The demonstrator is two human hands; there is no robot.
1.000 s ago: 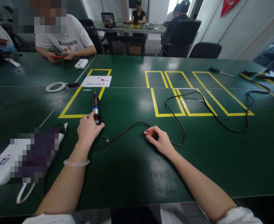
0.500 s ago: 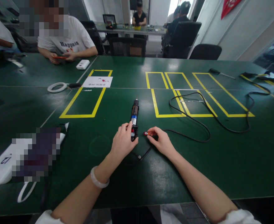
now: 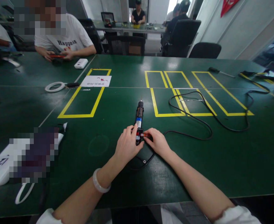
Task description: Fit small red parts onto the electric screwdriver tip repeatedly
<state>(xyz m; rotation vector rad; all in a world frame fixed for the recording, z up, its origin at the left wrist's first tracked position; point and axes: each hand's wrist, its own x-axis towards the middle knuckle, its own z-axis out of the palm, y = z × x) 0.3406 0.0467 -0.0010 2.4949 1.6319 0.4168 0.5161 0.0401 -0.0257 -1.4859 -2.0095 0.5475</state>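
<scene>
The left grip [image 3: 127,143] holds a dark cylindrical tool [image 3: 139,119]; the right grip [image 3: 159,142] pinches an orange piece [image 3: 146,135] at its side. Right of the right grip, a black cable [image 3: 181,133] loops across the bench [image 3: 230,165]; beyond the left grip lies a white sheet [image 3: 90,81].

Dark-green glossy table [image 3: 211,168] with yellow tape outlines [image 3: 76,116], people beyond

At near left lies a long white object with a rounded end [image 3: 0,168], partly covered by a pixelated dark rectangle [image 3: 38,149]. Farther back, a white paper card with printed characters [image 3: 91,81] overlaps one outline, near a white ring-shaped coil [image 3: 53,91]. At far right lies a dark-handled screwdriver with a metal shaft [image 3: 213,70]. Across the table, a person in a white printed T-shirt [image 3: 75,37] holds an orange-red object [image 3: 57,56]. Behind stand black office chairs [image 3: 184,34].
</scene>
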